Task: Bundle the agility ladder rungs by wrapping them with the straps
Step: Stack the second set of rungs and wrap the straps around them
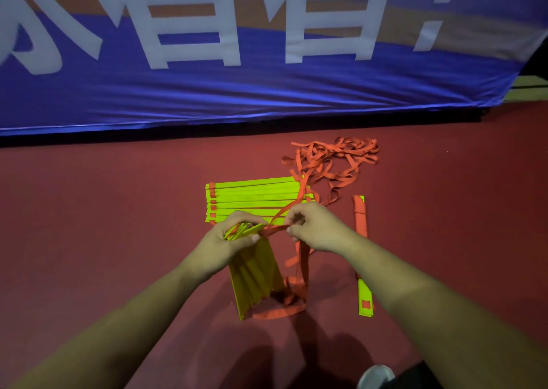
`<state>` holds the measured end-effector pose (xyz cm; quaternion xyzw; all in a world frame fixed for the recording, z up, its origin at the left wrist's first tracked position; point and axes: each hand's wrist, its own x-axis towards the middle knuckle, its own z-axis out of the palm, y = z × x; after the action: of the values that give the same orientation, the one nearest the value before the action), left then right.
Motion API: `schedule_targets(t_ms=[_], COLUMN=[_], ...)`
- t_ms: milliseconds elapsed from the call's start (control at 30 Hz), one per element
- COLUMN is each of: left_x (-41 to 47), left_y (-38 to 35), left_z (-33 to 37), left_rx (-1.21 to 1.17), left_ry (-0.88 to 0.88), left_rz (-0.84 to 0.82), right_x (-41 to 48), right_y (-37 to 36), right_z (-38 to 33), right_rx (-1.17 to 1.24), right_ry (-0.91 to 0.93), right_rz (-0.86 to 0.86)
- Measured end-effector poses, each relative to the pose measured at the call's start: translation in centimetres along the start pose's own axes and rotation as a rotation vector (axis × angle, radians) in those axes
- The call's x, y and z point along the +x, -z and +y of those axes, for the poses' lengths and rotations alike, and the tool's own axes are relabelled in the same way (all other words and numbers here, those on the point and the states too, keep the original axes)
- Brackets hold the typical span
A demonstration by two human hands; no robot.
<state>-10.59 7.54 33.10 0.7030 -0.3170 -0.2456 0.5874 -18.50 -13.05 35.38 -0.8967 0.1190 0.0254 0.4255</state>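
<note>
My left hand (234,237) grips the top end of a bundle of neon-yellow rungs (256,273) that stands tilted on the red floor. My right hand (317,228) pinches an orange strap (274,231) that runs taut from the bundle's top across to its fingers. More strap hangs down and loops around the bundle's foot (281,308). Behind my hands, several more yellow rungs (255,199) lie flat side by side. A loose tangle of orange strap (335,157) lies farther back.
A single yellow rung (363,258) with strap threaded through it lies on the floor to the right. A blue banner with white characters (237,77) hangs across the back. A grey shoe tip (375,375) shows at the bottom edge.
</note>
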Motion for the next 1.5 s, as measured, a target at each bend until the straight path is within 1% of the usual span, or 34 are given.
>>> schedule_targets(t_ms=[67,133,233,400,467,533,633,733,767,833,900,967,1033,1133,1200,1267,1300,1367,1433,1467,1500], left_x=[-0.1,-0.1,-0.2,-0.1,0.1,0.2,0.6,1.1,1.3,1.7,2.0,2.2,2.3,2.5,2.5,2.5,2.5,2.5,2.4,2.4,2.3], left_y=[0.0,-0.1,-0.3,0.0,0.1,0.1,0.0,-0.2,-0.2,0.0,0.4,0.8,1.0,1.6,2.0,2.3,2.5,2.8,3.0,3.0,3.1], left_z=[0.3,0.6,0.6,-0.2,-0.1,0.2,0.8,2.3,2.9,4.2,5.1,5.8,6.1,6.1,6.0,5.8,5.7,5.8,5.9,5.8,5.8], left_rx=[0.021,-0.014,-0.024,0.048,0.120,0.123,0.022,-0.083,-0.150,-0.334,-0.481,-0.584,-0.660,-0.774,-0.913,-1.063,-1.101,-1.079,-0.998,-0.914,-0.760], left_ry=[-0.001,0.024,0.032,0.075,0.062,0.042,0.021,0.025,0.025,0.014,0.001,0.000,0.002,0.025,0.051,0.065,0.066,0.066,0.048,0.013,-0.027], left_rz=[-0.056,-0.100,-0.114,-0.180,-0.142,-0.060,0.094,0.275,0.343,0.450,0.513,0.545,0.565,0.574,0.563,0.543,0.540,0.519,0.495,0.500,0.511], right_x=[0.1,0.2,0.3,0.3,0.4,0.5,0.4,0.2,0.2,0.0,-0.4,-1.1,-1.8,-2.0,-1.8,-1.6,-1.5,-1.4,-1.2,-1.2,-1.3], right_y=[-0.2,-0.4,-0.5,-0.3,-0.2,-0.2,-0.5,-0.6,-0.6,-0.8,-1.5,-2.4,-3.3,-4.3,-4.3,-4.1,-3.9,-3.6,-3.1,-2.7,-2.5], right_z=[-0.1,-0.2,-0.2,-0.1,0.0,0.0,-0.5,-0.6,-0.6,-0.9,-1.5,-2.2,-2.7,-2.4,-2.0,-1.8,-1.7,-1.5,-1.4,-1.4,-1.4], right_rx=[-0.001,0.004,0.010,-0.052,-0.066,-0.046,0.013,-0.075,-0.096,-0.045,0.087,0.140,0.082,-0.079,-0.157,-0.193,-0.188,-0.171,-0.119,-0.065,0.003], right_ry=[-0.003,-0.008,-0.004,0.044,0.075,0.107,0.101,0.111,0.108,0.107,0.118,0.141,0.156,0.180,0.178,0.177,0.190,0.232,0.253,0.250,0.232], right_rz=[-0.011,-0.023,-0.034,-0.025,0.008,0.033,0.082,0.179,0.195,0.164,0.028,-0.105,-0.180,-0.168,-0.130,-0.096,-0.081,-0.073,-0.117,-0.155,-0.200])
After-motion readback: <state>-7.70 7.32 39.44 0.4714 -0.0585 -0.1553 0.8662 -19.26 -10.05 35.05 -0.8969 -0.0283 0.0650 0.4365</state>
